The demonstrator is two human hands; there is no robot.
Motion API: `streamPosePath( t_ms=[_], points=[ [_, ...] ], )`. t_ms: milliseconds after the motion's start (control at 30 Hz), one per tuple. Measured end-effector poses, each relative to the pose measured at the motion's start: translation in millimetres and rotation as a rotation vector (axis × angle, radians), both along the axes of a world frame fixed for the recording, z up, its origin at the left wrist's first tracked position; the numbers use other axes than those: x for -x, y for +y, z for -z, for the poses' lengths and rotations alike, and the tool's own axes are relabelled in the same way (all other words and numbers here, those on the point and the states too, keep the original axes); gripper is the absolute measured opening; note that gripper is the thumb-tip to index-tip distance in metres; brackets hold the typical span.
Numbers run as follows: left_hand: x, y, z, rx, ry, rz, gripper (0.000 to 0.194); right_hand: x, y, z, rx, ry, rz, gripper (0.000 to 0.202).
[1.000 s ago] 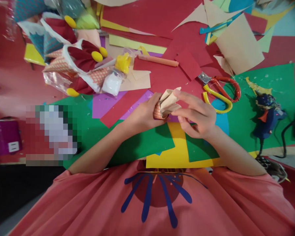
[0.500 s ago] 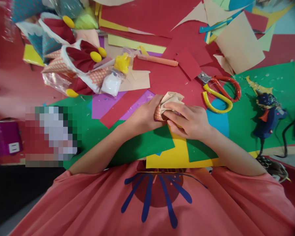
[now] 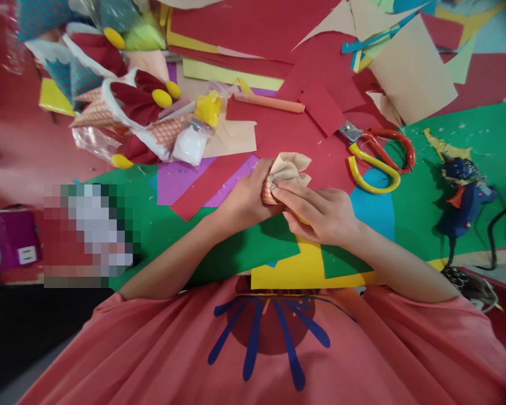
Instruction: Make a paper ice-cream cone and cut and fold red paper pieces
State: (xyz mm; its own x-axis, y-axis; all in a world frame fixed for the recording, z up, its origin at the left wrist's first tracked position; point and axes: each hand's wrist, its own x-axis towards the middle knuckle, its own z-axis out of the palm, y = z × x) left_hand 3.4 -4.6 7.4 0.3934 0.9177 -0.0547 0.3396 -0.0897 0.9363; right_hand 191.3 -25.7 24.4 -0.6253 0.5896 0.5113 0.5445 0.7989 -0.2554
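My left hand (image 3: 247,197) is wrapped round a small cone with an orange checked pattern (image 3: 270,193), holding it over the green sheet. Crumpled cream paper (image 3: 293,162) stands out of the cone's top in folds. My right hand (image 3: 326,216) is closed against the near side of this paper, fingertips pressing at the cone's rim. A small yellow piece shows under the right fingers, mostly hidden; its kind cannot be made out. Most of the cone lies behind my left fingers.
Scissors (image 3: 394,184) with red and yellow handles lie right of my hands. A blue glue gun (image 3: 464,211) with a cord is farther right. Finished-looking cones with yellow ovals (image 3: 162,98) crowd the upper left. Coloured sheets and scraps, and a peach-coloured pen (image 3: 274,103), lie beyond.
My right fingers have drawn down and left toward the cone's rim, closer together. More of the crumpled cream paper now shows, fanned out above them. The cone has shifted slightly left.
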Motion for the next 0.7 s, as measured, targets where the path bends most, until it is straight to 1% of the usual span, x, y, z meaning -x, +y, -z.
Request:
streamPosePath(
  t_ms=[67, 167, 300, 400, 500, 600, 700],
  points=[
    [0.2, 0.4, 0.7, -0.044, 0.031, 0.013, 0.049, -1.4, 1.0, 1.0, 0.089, 0.064, -0.02, 0.04],
    [0.4, 0.5, -1.1, -0.059, 0.081, 0.024, 0.047, -1.2, 3.1, -0.6, 0.185, 0.144, -0.02, 0.034],
    [0.3, -0.1, -3.3, -0.029, 0.06, 0.051, 0.048, 1.2, 4.4, -3.4, 0.163, 0.133, -0.014, 0.025],
    [0.6, -1.3, -2.4, 0.031, 0.016, 0.058, 0.051, 2.3, 4.0, -3.8, 0.135, 0.106, -0.032, 0.025],
    [1.2, -2.7, -2.7, 0.086, 0.024, 0.068, 0.05, 2.5, 3.0, -2.7, 0.114, 0.087, -0.05, 0.026],
    [1.4, -3.0, -5.0, 0.052, 0.064, 0.075, 0.046, 2.6, 1.8, -1.1, 0.129, 0.074, -0.08, 0.026],
    [1.1, -1.9, -6.3, 0.026, 0.052, 0.097, 0.045, 2.7, 1.3, -0.2, 0.172, 0.051, -0.093, 0.025]
  ],
)
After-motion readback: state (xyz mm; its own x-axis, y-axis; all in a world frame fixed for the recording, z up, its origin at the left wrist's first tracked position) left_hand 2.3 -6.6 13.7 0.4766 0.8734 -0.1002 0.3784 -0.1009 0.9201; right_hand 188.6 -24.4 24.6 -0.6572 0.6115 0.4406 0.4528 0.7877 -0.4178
